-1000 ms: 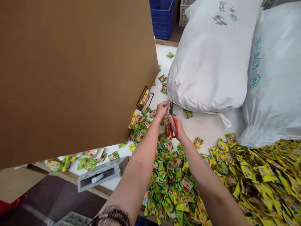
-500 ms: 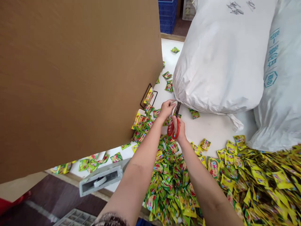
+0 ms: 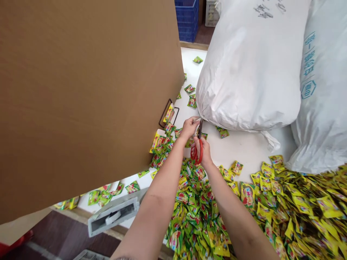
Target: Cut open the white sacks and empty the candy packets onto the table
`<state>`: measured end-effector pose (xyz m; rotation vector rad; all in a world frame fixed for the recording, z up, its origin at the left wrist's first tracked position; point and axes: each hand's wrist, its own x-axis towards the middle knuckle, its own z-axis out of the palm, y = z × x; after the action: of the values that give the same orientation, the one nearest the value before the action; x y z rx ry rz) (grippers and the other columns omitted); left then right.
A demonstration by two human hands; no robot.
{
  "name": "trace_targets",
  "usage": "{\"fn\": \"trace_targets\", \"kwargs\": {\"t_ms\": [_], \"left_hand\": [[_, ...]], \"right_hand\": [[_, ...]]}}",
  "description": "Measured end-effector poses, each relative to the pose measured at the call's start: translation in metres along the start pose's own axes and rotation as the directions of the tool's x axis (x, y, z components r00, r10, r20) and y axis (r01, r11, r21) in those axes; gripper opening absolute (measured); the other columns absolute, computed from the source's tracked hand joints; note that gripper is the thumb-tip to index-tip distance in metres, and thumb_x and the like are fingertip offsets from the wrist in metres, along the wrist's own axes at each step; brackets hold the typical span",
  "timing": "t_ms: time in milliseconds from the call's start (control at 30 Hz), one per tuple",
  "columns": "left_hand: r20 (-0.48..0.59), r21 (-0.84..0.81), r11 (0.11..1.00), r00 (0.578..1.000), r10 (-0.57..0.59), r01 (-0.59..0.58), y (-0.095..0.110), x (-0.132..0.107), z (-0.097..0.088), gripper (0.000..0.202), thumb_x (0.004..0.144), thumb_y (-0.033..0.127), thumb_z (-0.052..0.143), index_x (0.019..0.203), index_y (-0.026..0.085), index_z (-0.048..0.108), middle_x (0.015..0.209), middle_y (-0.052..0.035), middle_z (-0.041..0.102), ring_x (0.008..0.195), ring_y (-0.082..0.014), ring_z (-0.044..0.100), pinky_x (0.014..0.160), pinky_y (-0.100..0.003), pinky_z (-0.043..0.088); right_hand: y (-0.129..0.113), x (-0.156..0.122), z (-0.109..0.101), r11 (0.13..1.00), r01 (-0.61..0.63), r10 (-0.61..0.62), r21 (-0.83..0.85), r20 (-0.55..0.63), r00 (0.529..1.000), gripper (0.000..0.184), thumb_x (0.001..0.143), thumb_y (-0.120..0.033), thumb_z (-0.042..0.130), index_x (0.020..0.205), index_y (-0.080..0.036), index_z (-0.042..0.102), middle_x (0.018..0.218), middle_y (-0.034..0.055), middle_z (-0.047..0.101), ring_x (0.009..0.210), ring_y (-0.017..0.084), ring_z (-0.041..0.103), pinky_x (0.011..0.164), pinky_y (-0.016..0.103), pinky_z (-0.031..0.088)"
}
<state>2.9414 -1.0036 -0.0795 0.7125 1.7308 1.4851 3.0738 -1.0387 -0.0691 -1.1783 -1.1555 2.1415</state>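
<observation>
My left hand [image 3: 189, 127] is closed on the gathered corner of a big white sack [image 3: 249, 72], pinching it at the tied end. In my right hand [image 3: 204, 150] is a pair of red-handled scissors [image 3: 200, 153], fingers through the loops. The blades point up at the pinched corner, right beside my left fingertips, and look nearly together. Whether they touch the tie or the sack's cloth is too small to tell. Small green candy packets [image 3: 195, 206] lie heaped under my forearms.
A tall brown cardboard sheet [image 3: 89, 94] stands at left. Another white sack [image 3: 322, 108] leans at right, above a pile of yellow packets [image 3: 306, 213]. A grey tool [image 3: 114, 213] lies at the table's near edge. Blue crates [image 3: 186, 21] stand behind.
The scissors' blades have come closer together and stand more upright at the sack's corner. The whole view has shifted slightly. My left hand keeps its pinch.
</observation>
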Motion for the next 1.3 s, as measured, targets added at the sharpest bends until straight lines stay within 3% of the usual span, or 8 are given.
{"fn": "trace_targets", "kwargs": {"t_ms": [133,333,433,600,800,1000,1167,1300], "left_hand": [[-0.013,0.074,0.997,1.0,0.008,-0.007,0.003,0.001,-0.002,0.01,0.079,0.018,0.061,0.083,0.013,0.069,0.074,-0.0003,0.067,0.072,-0.0127,0.057,0.07,-0.021,0.044],[0.042,0.188,0.981,0.998,0.049,-0.056,0.006,0.006,-0.009,0.015,0.08,0.019,0.061,0.087,0.013,0.072,0.074,-0.0005,0.068,0.069,-0.013,0.057,0.068,-0.022,0.045],[0.054,0.175,0.982,0.997,0.057,-0.065,0.003,0.008,-0.009,0.016,0.078,0.02,0.061,0.087,0.013,0.073,0.07,0.0005,0.066,0.069,-0.0133,0.056,0.068,-0.022,0.044],[-0.033,0.192,0.979,0.997,0.07,-0.062,-0.001,0.005,-0.003,0.027,0.076,0.018,0.063,0.05,0.016,0.053,0.048,0.0052,0.037,0.053,-0.0094,0.038,0.056,-0.022,0.034],[-0.075,0.153,0.988,0.997,0.034,-0.022,0.002,-0.002,0.004,0.029,0.08,0.022,0.062,0.054,0.017,0.051,0.051,0.0045,0.037,0.053,-0.0098,0.037,0.054,-0.022,0.034],[-0.06,0.204,0.974,0.992,0.115,-0.1,0.007,-0.006,0.005,0.03,0.077,0.016,0.06,0.049,0.016,0.048,0.052,0.0038,0.039,0.056,-0.0097,0.037,0.058,-0.022,0.033],[-0.078,0.226,0.971,0.992,0.096,-0.077,0.006,-0.006,0.006,0.031,0.077,0.015,0.06,0.049,0.017,0.049,0.052,0.0037,0.041,0.056,-0.0102,0.038,0.057,-0.023,0.032],[-0.081,0.22,0.973,0.993,0.084,-0.064,0.003,-0.005,0.005,0.029,0.077,0.015,0.061,0.05,0.017,0.052,0.052,0.0038,0.043,0.057,-0.0109,0.04,0.06,-0.024,0.034]], "right_hand": [[0.0,0.001,0.017,0.995,0.071,-0.067,0.063,-0.07,0.995,0.044,0.076,-0.062,0.067,0.085,-0.023,0.048,0.058,-0.0075,0.049,0.042,0.009,0.043,0.038,0.022,0.039],[-0.025,-0.004,0.041,0.978,-0.01,0.027,0.208,-0.079,0.996,0.054,0.075,-0.073,0.061,0.078,-0.022,0.045,0.056,-0.004,0.054,0.041,0.009,0.046,0.038,0.023,0.04],[-0.032,0.001,0.031,0.997,-0.03,0.035,0.076,-0.066,0.997,0.053,0.079,-0.073,0.057,0.081,-0.021,0.049,0.059,-0.0022,0.057,0.043,0.01,0.048,0.04,0.022,0.041],[-0.025,0.015,0.001,0.9,0.105,-0.196,-0.422,-0.178,0.964,0.049,0.071,-0.065,0.072,0.069,-0.022,0.046,0.06,-0.0013,0.054,0.056,0.013,0.05,0.049,0.022,0.04],[-0.027,0.016,-0.011,0.995,-0.004,0.014,-0.097,0.103,0.995,0.06,0.084,-0.078,0.039,0.089,-0.02,0.055,0.063,-0.0009,0.056,0.047,0.012,0.048,0.043,0.025,0.042],[-0.035,0.023,-0.031,0.797,0.096,-0.217,-0.596,-0.135,0.967,0.053,0.064,-0.064,0.077,0.064,-0.023,0.043,0.061,0.0009,0.056,0.06,0.014,0.052,0.051,0.023,0.041],[-0.059,0.019,-0.025,0.976,-0.161,0.179,-0.144,0.12,0.977,0.036,0.08,-0.054,0.06,0.08,-0.018,0.059,0.054,-0.0023,0.054,0.039,0.011,0.045,0.036,0.022,0.037],[-0.067,0.02,-0.019,0.953,-0.205,0.212,-0.225,0.007,0.977,0.02,0.079,-0.036,0.059,0.073,-0.017,0.059,0.044,-0.0028,0.052,0.032,0.011,0.044,0.03,0.022,0.035]]}}
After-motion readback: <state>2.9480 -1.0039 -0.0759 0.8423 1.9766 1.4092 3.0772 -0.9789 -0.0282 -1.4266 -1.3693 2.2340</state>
